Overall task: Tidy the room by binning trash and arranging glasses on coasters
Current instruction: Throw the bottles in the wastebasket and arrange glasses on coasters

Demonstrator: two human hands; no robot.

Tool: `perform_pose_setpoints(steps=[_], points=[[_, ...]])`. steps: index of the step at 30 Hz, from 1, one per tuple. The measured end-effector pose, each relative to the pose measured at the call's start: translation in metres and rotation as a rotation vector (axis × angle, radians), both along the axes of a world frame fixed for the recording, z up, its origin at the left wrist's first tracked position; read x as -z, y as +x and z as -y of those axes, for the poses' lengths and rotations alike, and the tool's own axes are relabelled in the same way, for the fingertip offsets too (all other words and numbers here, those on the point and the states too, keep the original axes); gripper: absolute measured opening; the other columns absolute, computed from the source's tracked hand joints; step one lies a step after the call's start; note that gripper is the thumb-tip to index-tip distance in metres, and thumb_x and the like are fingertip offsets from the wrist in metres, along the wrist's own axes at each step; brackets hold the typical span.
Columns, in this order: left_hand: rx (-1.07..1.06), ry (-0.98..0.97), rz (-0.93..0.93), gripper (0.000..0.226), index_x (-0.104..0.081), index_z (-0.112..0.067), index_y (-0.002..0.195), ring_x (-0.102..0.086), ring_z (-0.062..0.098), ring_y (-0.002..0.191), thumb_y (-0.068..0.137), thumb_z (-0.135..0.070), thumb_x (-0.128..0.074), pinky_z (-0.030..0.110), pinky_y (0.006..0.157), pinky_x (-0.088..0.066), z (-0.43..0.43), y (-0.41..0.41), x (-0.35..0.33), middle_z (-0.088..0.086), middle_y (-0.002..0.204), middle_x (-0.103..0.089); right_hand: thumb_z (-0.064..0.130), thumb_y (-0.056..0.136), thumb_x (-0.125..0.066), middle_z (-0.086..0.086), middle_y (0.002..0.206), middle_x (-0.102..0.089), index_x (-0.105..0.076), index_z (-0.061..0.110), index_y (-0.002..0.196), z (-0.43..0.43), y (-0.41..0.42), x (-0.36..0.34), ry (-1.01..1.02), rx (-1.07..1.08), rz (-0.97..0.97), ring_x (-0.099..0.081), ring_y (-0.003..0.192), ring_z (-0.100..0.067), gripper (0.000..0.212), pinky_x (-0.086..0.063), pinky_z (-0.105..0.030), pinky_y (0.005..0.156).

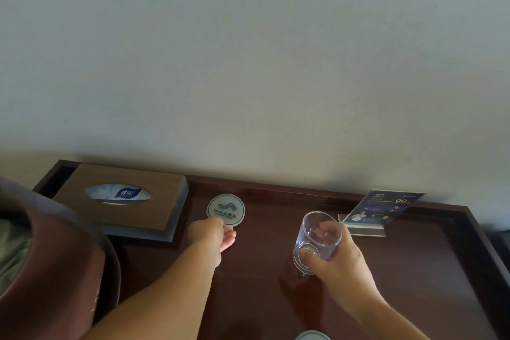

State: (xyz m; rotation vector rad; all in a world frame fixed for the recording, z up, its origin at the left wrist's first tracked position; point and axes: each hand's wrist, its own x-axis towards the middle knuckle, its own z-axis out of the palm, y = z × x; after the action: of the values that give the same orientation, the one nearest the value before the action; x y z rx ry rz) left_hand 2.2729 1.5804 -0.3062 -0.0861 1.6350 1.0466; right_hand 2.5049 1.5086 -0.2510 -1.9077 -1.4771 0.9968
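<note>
Now our left hand (212, 234) pinches a coaster (225, 210) on the table (414, 270); our right hand (335, 259) grips a glass (317, 237).

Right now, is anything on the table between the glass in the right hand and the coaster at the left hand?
Nothing visible: only bare dark wooden tabletop lies between the clear drinking glass and the round white green-printed coaster.

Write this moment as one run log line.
left hand: pinching coaster on table | right hand: holding glass, tilted | glass not yet on coaster
</note>
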Motion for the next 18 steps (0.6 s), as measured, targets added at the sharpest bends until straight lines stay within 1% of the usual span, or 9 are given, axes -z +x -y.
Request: perform_pose_setpoints(steps=[1, 3, 7, 9, 11, 13, 15, 16, 18], points=[[0.018, -0.019, -0.017, 0.014, -0.058, 0.009, 0.101, -0.065, 0.030, 0.065, 0.094, 0.003, -0.048, 0.036, 0.056, -0.058, -0.001, -0.001, 0.001, 0.022, 0.082, -0.065, 0.034, 0.068, -0.080, 0.018, 0.102, -0.064, -0.050, 0.038, 0.111, -0.001, -0.001, 0.000, 0.000, 0.001, 0.003, -0.061, 0.092, 0.000, 0.052, -0.047, -0.026, 0.075], [0.064, -0.050, -0.050, 0.014, -0.059, 0.006, 0.101, -0.062, 0.029, 0.061, 0.096, 0.002, -0.046, 0.035, 0.054, -0.053, 0.002, -0.004, 0.001, 0.021, 0.076, -0.063, 0.034, 0.068, -0.080, 0.017, 0.101, -0.064, -0.050, 0.038, 0.111, -0.001, -0.002, 0.000, -0.003, 0.002, 0.006, -0.061, 0.091, -0.001, 0.052, -0.049, -0.029, 0.078], [0.185, -0.043, -0.179, 0.009, -0.059, -0.001, 0.094, -0.061, 0.024, 0.057, 0.093, -0.010, -0.060, 0.033, 0.049, -0.052, 0.013, -0.007, -0.005, 0.018, 0.077, -0.067, 0.035, 0.070, -0.079, 0.021, 0.103, -0.061, -0.047, 0.040, 0.111, -0.005, -0.011, -0.001, -0.008, -0.020, -0.003, -0.059, 0.092, 0.002, 0.052, -0.048, -0.028, 0.078], [0.255, -0.004, -0.258, 0.011, -0.057, -0.005, 0.085, -0.060, 0.024, 0.057, 0.093, -0.013, -0.060, 0.032, 0.049, -0.052, 0.016, -0.012, -0.009, 0.017, 0.076, -0.068, 0.036, 0.071, -0.079, 0.022, 0.104, -0.060, -0.046, 0.040, 0.112, -0.010, -0.020, -0.002, -0.006, -0.043, -0.010, -0.060, 0.093, 0.000, 0.053, -0.049, -0.029, 0.080], [0.397, 0.071, -0.414, 0.015, -0.059, -0.004, 0.081, -0.059, 0.026, 0.055, 0.091, -0.014, -0.055, 0.033, 0.050, -0.052, 0.020, -0.020, -0.014, 0.015, 0.071, -0.067, 0.037, 0.072, -0.079, 0.020, 0.104, -0.059, -0.046, 0.039, 0.115, -0.016, -0.033, -0.003, -0.004, -0.070, -0.021, -0.060, 0.094, -0.003, 0.054, -0.050, -0.029, 0.082], [0.638, 0.151, -0.678, 0.018, -0.060, -0.010, 0.078, -0.061, 0.025, 0.058, 0.088, -0.022, -0.051, 0.040, 0.055, -0.053, 0.027, -0.031, -0.017, 0.007, 0.070, -0.068, 0.039, 0.072, -0.078, 0.020, 0.106, -0.059, -0.045, 0.038, 0.118, -0.023, -0.049, -0.005, 0.002, -0.101, -0.038, -0.060, 0.097, -0.004, 0.056, -0.049, -0.027, 0.081], [0.881, 0.168, -0.944, 0.021, -0.055, -0.018, 0.073, -0.063, 0.021, 0.065, 0.089, -0.030, -0.048, 0.036, 0.058, -0.051, 0.038, -0.040, -0.023, 0.001, 0.072, -0.066, 0.040, 0.072, -0.078, 0.021, 0.105, -0.060, -0.045, 0.038, 0.119, -0.033, -0.069, -0.005, 0.008, -0.132, -0.069, -0.060, 0.097, -0.003, 0.057, -0.048, -0.025, 0.079], [0.955, 0.178, -1.024, 0.022, -0.054, -0.019, 0.073, -0.061, 0.019, 0.066, 0.090, -0.032, -0.048, 0.033, 0.057, -0.047, 0.044, -0.044, -0.026, -0.001, 0.071, -0.064, 0.040, 0.072, -0.078, 0.020, 0.105, -0.060, -0.046, 0.037, 0.119, -0.038, -0.080, -0.005, 0.010, -0.144, -0.085, -0.060, 0.097, -0.003, 0.057, -0.047, -0.024, 0.078], [1.011, 0.195, -1.088, 0.023, -0.053, -0.019, 0.074, -0.057, 0.017, 0.066, 0.091, -0.033, -0.048, 0.031, 0.055, -0.041, 0.053, -0.052, -0.030, -0.002, 0.070, -0.060, 0.038, 0.072, -0.078, 0.019, 0.109, -0.061, -0.047, 0.034, 0.122, -0.049, -0.101, -0.003, 0.018, -0.166, -0.103, -0.060, 0.100, -0.004, 0.059, -0.046, -0.023, 0.078]])
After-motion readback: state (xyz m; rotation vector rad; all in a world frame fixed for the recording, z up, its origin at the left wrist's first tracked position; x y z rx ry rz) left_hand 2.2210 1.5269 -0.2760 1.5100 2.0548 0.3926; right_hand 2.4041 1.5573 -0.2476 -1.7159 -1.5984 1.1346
